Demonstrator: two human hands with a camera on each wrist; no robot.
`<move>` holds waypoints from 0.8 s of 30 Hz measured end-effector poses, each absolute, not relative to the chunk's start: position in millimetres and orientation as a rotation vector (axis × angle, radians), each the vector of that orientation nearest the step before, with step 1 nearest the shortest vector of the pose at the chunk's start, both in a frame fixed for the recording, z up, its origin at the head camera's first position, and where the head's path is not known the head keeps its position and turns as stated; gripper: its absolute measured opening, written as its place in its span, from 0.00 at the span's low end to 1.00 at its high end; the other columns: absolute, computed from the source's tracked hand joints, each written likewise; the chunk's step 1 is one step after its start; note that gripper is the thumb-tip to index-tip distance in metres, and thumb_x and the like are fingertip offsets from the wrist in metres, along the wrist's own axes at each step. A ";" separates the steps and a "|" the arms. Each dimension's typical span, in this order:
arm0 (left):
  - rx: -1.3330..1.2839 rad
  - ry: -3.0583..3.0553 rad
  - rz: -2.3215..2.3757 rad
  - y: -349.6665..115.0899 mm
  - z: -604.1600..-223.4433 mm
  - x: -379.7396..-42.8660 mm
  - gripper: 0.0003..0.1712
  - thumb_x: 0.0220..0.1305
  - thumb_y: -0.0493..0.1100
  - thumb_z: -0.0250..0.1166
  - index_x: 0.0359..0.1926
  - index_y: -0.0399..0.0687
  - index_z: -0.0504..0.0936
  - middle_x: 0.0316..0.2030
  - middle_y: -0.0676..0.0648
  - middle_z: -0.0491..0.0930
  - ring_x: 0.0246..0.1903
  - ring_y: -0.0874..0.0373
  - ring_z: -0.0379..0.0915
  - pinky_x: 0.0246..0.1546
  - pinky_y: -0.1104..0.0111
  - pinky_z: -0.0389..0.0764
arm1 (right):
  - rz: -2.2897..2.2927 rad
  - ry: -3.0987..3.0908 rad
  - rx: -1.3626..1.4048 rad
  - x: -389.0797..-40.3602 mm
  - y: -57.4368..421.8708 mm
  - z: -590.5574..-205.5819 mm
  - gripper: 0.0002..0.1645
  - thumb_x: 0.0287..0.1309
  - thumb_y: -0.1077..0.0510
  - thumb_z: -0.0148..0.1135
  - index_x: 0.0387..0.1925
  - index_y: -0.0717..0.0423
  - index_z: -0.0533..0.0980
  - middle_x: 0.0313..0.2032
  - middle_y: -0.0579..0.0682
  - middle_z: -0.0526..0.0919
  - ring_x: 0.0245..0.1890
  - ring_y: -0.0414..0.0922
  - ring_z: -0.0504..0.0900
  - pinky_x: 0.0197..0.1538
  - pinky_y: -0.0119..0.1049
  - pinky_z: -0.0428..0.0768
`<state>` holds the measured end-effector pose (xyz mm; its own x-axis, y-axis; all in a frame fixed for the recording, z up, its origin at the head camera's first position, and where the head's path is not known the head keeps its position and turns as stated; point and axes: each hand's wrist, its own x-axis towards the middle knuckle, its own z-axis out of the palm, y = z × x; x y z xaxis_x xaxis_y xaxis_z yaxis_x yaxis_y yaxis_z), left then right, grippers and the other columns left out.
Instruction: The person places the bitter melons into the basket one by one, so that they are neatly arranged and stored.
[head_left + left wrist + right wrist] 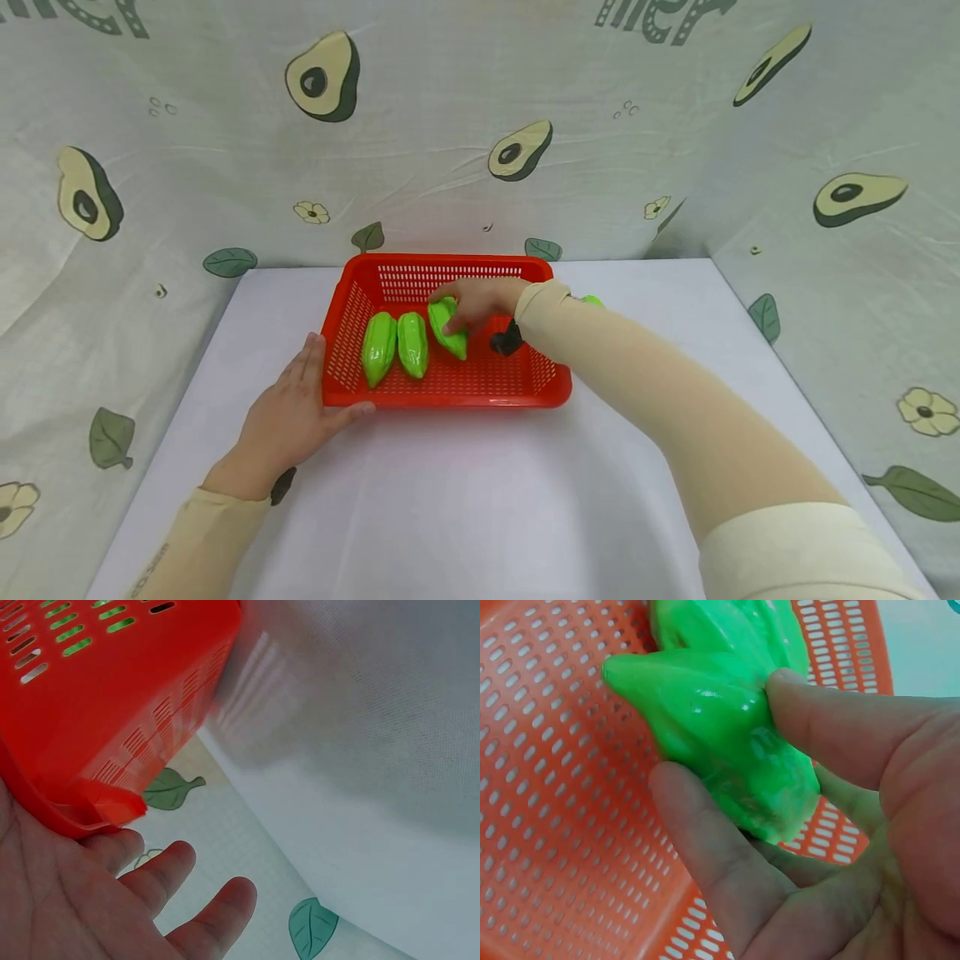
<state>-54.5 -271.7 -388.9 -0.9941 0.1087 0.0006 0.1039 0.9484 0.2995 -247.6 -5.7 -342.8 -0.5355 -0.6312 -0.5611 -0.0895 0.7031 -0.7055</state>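
Observation:
A red plastic basket (480, 403) with slotted walls stands on the white table. Two glossy green star fruits, a left one (378, 350) and another (412, 345) beside it, lie in its left half. My right hand (483, 302) reaches in from above and holds a third star fruit (447, 327) between thumb and fingers. In the right wrist view this star fruit (712, 735) overlaps another green one behind it. My left hand (288, 417) rests at the basket's front left corner, fingers straight along the left side, thumb by the front rim. In the left wrist view its palm lies against the rim.
A small bright green thing (592, 300) shows on the table (465, 508) behind my right forearm, mostly hidden by it. Cloth (420, 167) printed with avocados and leaves hangs behind the table and along both sides. The basket sits near the table's back edge.

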 end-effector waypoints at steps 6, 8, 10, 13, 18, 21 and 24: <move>0.164 3.083 0.479 -271.1 -390.3 -55.2 0.75 0.52 0.85 0.52 0.77 0.33 0.35 0.75 0.29 0.44 0.71 0.30 0.48 0.60 0.37 0.66 | -0.770 2.017 -0.537 -247.1 -10.3 -352.5 0.41 0.63 0.63 0.67 0.74 0.49 0.62 0.65 0.55 0.64 0.50 0.48 0.79 0.51 0.42 0.83; 0.165 3.086 0.478 -271.1 -390.4 -55.5 0.75 0.53 0.85 0.51 0.77 0.33 0.35 0.75 0.29 0.44 0.71 0.30 0.49 0.60 0.38 0.66 | -0.763 2.019 -0.538 -246.3 -11.3 -354.5 0.41 0.63 0.63 0.67 0.74 0.48 0.63 0.66 0.55 0.63 0.52 0.48 0.78 0.52 0.43 0.83; 0.164 3.085 0.480 -270.6 -390.4 -56.1 0.75 0.52 0.85 0.51 0.77 0.33 0.35 0.75 0.29 0.44 0.71 0.30 0.49 0.60 0.37 0.66 | -0.762 2.014 -0.535 -246.0 -12.5 -356.8 0.41 0.63 0.63 0.67 0.74 0.48 0.62 0.66 0.55 0.63 0.54 0.49 0.77 0.53 0.44 0.82; 0.162 3.088 0.474 -271.0 -391.0 -56.5 0.74 0.53 0.84 0.52 0.77 0.33 0.36 0.76 0.30 0.44 0.71 0.30 0.48 0.61 0.38 0.66 | -0.758 2.007 -0.546 -245.5 -13.6 -360.0 0.42 0.63 0.63 0.67 0.75 0.49 0.61 0.66 0.55 0.63 0.55 0.50 0.75 0.54 0.45 0.81; 0.163 3.098 0.460 -271.8 -390.5 -56.5 0.74 0.53 0.83 0.54 0.77 0.32 0.38 0.76 0.30 0.45 0.71 0.31 0.48 0.60 0.39 0.67 | -0.754 1.993 -0.567 -246.4 -13.5 -364.5 0.44 0.61 0.64 0.68 0.75 0.49 0.60 0.65 0.53 0.64 0.56 0.50 0.75 0.54 0.44 0.81; 0.162 3.097 0.464 -271.8 -389.5 -56.1 0.74 0.53 0.84 0.53 0.77 0.32 0.38 0.75 0.30 0.45 0.71 0.31 0.49 0.60 0.38 0.66 | -0.704 2.026 -0.623 -246.4 -14.3 -366.7 0.44 0.61 0.62 0.69 0.75 0.49 0.61 0.64 0.52 0.65 0.57 0.49 0.73 0.52 0.38 0.82; 0.160 3.091 0.467 -271.4 -388.6 -55.6 0.75 0.52 0.84 0.52 0.77 0.32 0.37 0.75 0.29 0.45 0.71 0.31 0.48 0.61 0.38 0.66 | -0.637 2.078 -0.682 -246.3 -16.6 -368.6 0.44 0.59 0.59 0.71 0.74 0.49 0.63 0.63 0.52 0.66 0.57 0.48 0.72 0.51 0.34 0.81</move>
<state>-55.6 -271.4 -388.6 -0.9947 0.1027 0.0045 0.0994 0.9502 0.2953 -246.3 -16.6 -368.6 -0.5016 -0.6632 -0.5555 -0.2379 0.7232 -0.6484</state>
